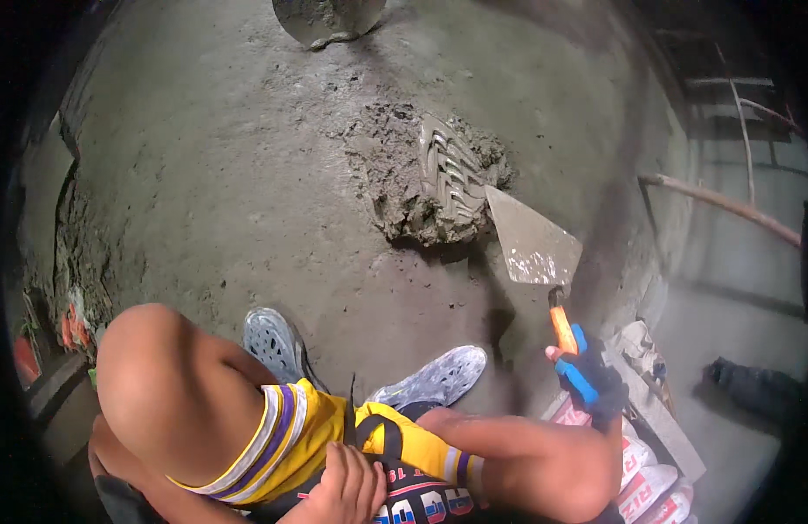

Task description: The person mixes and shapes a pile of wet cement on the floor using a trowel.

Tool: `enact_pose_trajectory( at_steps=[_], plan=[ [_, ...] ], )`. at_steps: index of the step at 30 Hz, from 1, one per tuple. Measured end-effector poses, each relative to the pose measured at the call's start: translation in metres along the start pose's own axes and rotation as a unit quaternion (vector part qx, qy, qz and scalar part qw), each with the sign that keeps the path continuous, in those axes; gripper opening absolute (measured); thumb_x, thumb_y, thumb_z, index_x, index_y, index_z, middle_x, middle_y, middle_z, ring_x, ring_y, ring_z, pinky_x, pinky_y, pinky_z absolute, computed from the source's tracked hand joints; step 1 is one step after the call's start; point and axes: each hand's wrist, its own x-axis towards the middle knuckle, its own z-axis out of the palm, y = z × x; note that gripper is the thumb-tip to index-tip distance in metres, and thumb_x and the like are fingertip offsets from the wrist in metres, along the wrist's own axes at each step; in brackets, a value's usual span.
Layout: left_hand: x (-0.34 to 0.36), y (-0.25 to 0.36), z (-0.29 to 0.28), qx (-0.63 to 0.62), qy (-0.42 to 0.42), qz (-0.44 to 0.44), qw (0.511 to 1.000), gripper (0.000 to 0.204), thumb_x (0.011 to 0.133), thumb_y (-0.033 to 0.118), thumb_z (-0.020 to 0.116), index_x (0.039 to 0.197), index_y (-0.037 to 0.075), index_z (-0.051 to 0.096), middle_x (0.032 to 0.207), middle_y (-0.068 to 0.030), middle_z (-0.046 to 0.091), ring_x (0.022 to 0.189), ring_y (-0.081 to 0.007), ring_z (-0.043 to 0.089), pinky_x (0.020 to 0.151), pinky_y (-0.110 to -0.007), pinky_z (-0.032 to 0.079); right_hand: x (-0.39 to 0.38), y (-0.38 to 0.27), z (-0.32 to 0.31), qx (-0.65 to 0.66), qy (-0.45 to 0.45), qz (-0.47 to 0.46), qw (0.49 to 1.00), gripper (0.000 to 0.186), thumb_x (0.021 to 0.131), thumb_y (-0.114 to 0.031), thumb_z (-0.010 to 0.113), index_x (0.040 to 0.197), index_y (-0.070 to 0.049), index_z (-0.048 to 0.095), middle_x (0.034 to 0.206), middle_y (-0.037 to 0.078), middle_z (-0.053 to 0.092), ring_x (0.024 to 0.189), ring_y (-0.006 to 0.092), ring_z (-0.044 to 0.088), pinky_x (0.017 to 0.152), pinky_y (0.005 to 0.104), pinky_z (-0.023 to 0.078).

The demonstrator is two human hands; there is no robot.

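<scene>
My right hand (592,375), in a grey and blue fingerless glove, grips the orange handle of a pointing trowel (535,240). The trowel's tip touches or lies very close to the right side of a heap of wet mortar (395,188) on the floor. Ridged, wavy marks run down the heap's right part. My left hand (352,480) is bare and rests on my lap against the dark shirt, fingers loosely laid and nothing visible in them.
The floor (220,201) is grey and cement-smeared. A round, pan-like object with mortar (330,22) shows at the top edge. Printed sacks (644,480) and a board (657,419) lie by my right knee. A wooden pole (727,205) juts in at right; debris (72,327) lies at left.
</scene>
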Motion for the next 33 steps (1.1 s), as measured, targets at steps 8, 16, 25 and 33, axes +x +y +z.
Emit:
enact_pose_trajectory(
  at_steps=[8, 16, 25, 33],
  plan=[
    [0.064, 0.114, -0.013, -0.263, -0.14, -0.283, 0.912, 0.072, 0.082, 0.059, 0.053, 0.104, -0.009, 0.064, 0.091, -0.014, 0.071, 0.082, -0.0222, 0.072, 0.079, -0.035, 0.059, -0.03, 0.159, 0.05, 0.399, -0.057, 0.521, 0.753, 0.017, 0.082, -0.022, 0.076, 0.087, -0.011, 0.064, 0.066, -0.007, 0.059, 0.055, 0.0074, 0.053, 0.057, 0.0242, 0.046],
    [0.074, 0.142, -0.022, -0.409, -0.175, -0.257, 0.858, 0.039, 0.091, 0.026, 0.049, 0.113, -0.004, 0.06, 0.093, -0.0222, 0.068, 0.089, -0.0372, 0.069, 0.083, -0.055, 0.055, -0.036, 0.162, 0.05, 0.287, -0.135, 0.443, 0.839, 0.022, 0.09, -0.023, 0.068, 0.085, -0.005, 0.056, 0.065, 0.001, 0.056, 0.052, 0.0136, 0.054, 0.053, 0.031, 0.047],
    [0.074, 0.134, -0.022, -0.406, -0.191, -0.249, 0.858, 0.035, 0.092, 0.022, 0.049, 0.113, -0.003, 0.06, 0.095, -0.0223, 0.068, 0.09, -0.039, 0.068, 0.086, -0.057, 0.053, -0.037, 0.173, 0.057, 0.292, -0.065, 0.461, 0.835, 0.023, 0.084, -0.021, 0.075, 0.084, -0.008, 0.056, 0.065, -0.001, 0.051, 0.052, 0.0065, 0.048, 0.048, 0.0256, 0.038],
    [0.069, 0.135, -0.02, -0.424, -0.192, -0.241, 0.852, 0.057, 0.082, 0.042, 0.048, 0.11, -0.005, 0.062, 0.093, -0.0206, 0.069, 0.089, -0.0341, 0.069, 0.085, -0.049, 0.055, -0.028, 0.184, 0.055, 0.263, -0.11, 0.458, 0.842, 0.022, 0.086, -0.021, 0.073, 0.086, -0.007, 0.056, 0.062, -0.001, 0.05, 0.05, 0.0076, 0.048, 0.047, 0.0282, 0.038]
  ],
)
